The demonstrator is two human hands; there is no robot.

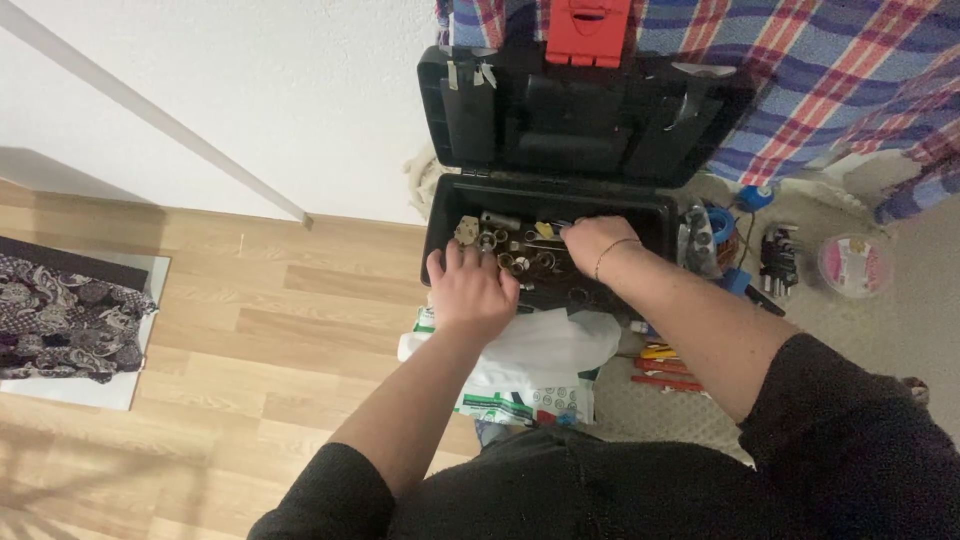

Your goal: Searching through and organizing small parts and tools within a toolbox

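The fingers [452, 262] of the left hand [470, 290] are spread loosely over the front edge of the open black plastic toolbox [445, 205], their tips among the small round metal fittings [510, 255] heaped inside; whether they grip one cannot be told. Below that hand lies a crumpled white plastic bag [545, 350] on the wooden laminate floor [280, 330]. To the right, the right hand [597, 242] reaches into the same tray, its fingers curled down and hidden among the parts, so its hold cannot be told. The toolbox lid [580, 115] stands upright against a plaid blanket [830, 70]. Further right sit a set of dark hex keys [778, 258] and a round pink-lidded tub [856, 266].
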